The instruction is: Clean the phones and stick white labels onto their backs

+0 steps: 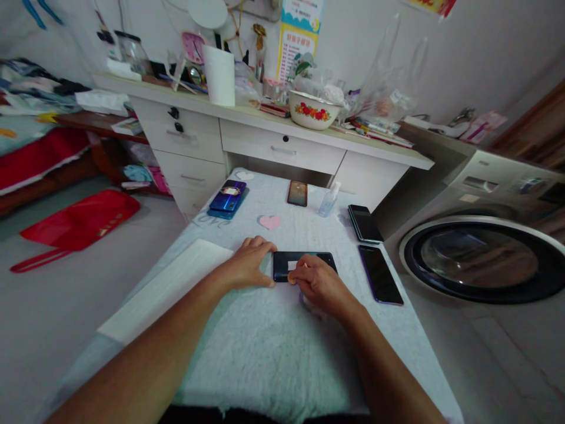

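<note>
A dark smartphone (281,266) lies across the middle of the cloth-covered table. My left hand (248,263) holds its left end, thumb at the near corner and fingers at the far corner. Over the phone's right half is my right hand (315,280), its fingers pinched together and touching the surface. Whatever is in that pinch is hidden. Beside those fingertips shows a small white patch (292,265) on the phone; I cannot tell whether it is a sticker or a wipe.
To the right lie a black-screened phone (381,275) and stacked phones (365,224). Blue phones (228,197), a brown phone (297,193) and a clear bottle (329,200) sit at the back. A long white sheet (165,291) lies left. A washing machine (481,182) stands right.
</note>
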Demonstrator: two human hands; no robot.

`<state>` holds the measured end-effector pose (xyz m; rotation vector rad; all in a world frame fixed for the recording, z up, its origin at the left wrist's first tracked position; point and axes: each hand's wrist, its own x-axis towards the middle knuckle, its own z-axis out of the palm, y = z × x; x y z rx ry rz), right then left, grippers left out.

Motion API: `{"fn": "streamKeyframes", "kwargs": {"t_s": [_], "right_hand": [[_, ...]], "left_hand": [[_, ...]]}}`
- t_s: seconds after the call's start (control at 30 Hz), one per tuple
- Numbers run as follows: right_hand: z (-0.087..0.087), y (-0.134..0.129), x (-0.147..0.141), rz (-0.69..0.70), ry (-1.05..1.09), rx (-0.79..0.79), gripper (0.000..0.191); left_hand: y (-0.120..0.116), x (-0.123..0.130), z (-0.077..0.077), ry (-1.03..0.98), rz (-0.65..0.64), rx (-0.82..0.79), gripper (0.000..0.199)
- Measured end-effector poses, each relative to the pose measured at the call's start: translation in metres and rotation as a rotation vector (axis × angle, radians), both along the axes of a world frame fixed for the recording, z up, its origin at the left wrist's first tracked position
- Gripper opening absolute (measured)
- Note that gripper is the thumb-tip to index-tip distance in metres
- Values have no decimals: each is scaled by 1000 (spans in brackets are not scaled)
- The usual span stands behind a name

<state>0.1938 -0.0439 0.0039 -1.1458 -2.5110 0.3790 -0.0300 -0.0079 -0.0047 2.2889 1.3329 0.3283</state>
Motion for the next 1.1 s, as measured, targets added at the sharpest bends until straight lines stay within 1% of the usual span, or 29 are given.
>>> {"fn": "streamKeyframes", "kwargs": {"t_s": [0.17, 0.23, 0.37, 0.5, 0.63, 0.8, 0.9, 1.0, 1.1], "right_hand": [[-3, 2, 4, -48, 17, -9, 21], [-5, 1, -1, -71, 25, -1, 21], [-9, -1, -17, -72, 33, 37, 22], [-8, 0, -28, -95, 13, 51, 21], [-5, 6, -25, -198, -10, 35, 23], [-5, 11, -9, -371, -42, 40, 22], [-5, 11, -5, -454, -48, 27, 23], [-5, 10, -10, -460, -59, 33, 22], [-4, 9, -21, -390, -59, 49, 22]], "left_hand": [[-1, 2, 0, 8, 21, 11, 68], [-1, 3, 0, 13, 21, 22, 69], [-2, 4, -1, 15, 26, 42, 69], [-2, 4, -2, 11, 21, 44, 72], [-1, 4, -4, 9, 9, 50, 77], [0, 4, -3, 22, 8, 50, 74], [0, 4, -3, 22, 9, 50, 74], [0, 4, -3, 19, 6, 53, 73], [-1, 4, -2, 12, 1, 63, 73]]}}
